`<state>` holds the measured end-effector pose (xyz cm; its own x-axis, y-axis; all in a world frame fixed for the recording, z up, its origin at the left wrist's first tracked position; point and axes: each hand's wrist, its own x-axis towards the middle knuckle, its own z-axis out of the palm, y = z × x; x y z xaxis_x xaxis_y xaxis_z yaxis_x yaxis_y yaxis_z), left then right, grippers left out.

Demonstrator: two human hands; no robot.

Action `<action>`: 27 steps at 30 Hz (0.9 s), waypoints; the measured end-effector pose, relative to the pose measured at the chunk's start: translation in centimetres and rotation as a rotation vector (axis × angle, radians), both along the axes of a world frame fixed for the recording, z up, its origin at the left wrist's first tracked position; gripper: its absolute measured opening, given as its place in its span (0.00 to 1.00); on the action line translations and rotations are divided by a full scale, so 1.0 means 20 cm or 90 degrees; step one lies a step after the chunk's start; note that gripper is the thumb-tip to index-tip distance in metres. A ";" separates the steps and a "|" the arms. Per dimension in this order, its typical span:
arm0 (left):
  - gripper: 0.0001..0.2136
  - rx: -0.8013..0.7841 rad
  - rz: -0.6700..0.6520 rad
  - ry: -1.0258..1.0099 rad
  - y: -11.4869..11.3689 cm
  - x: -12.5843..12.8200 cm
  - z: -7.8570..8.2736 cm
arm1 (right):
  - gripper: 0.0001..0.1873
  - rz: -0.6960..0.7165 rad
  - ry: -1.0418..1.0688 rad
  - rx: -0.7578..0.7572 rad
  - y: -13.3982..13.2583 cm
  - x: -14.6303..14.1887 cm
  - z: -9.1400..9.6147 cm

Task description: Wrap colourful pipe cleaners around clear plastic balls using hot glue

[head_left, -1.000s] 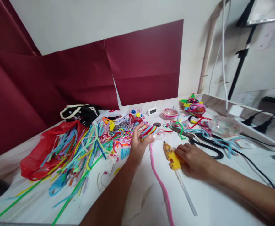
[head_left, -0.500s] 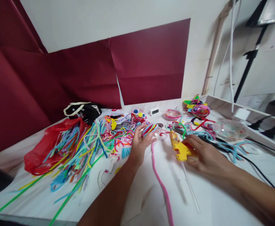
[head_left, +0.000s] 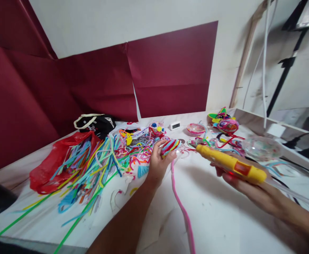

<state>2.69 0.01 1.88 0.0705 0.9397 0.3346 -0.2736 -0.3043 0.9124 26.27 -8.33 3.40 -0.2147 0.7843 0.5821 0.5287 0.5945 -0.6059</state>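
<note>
My left hand (head_left: 159, 161) is closed around a clear plastic ball half (head_left: 180, 151) covered in part with striped pipe cleaners (head_left: 170, 146) in red, yellow and blue. From beneath it a long pink pipe cleaner (head_left: 179, 203) runs down the table toward me. My right hand (head_left: 239, 183) grips a yellow hot glue gun (head_left: 231, 163), turned on its side with its nozzle pointing left toward the ball. A clear glue stick (head_left: 297, 195) sticks out behind the gun, and a small red light glows near my fingers.
Loose pipe cleaners (head_left: 98, 169) spill from a red plastic bag (head_left: 46, 165) at left. Behind stand a small white digital clock (head_left: 174, 126), a pink-rimmed clear bowl (head_left: 196, 129) and a colourful pipe-cleaner figure (head_left: 224, 121). At right lie a clear plastic dome (head_left: 261, 147) and black plugs (head_left: 308, 151) with cables.
My right hand has raised the glue gun and rolled it from upright onto its side, its nozzle still facing the ball. My left hand keeps its hold, tipping the striped side more into view.
</note>
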 end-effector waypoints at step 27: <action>0.27 0.057 -0.062 0.033 -0.05 0.00 0.03 | 0.17 0.023 -0.004 -0.124 -0.04 0.00 -0.04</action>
<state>2.66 -0.91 2.48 0.1799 0.8937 0.4110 -0.2593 -0.3599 0.8962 26.21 -9.13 2.58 -0.2479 0.8734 0.4193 0.5130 0.4854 -0.7079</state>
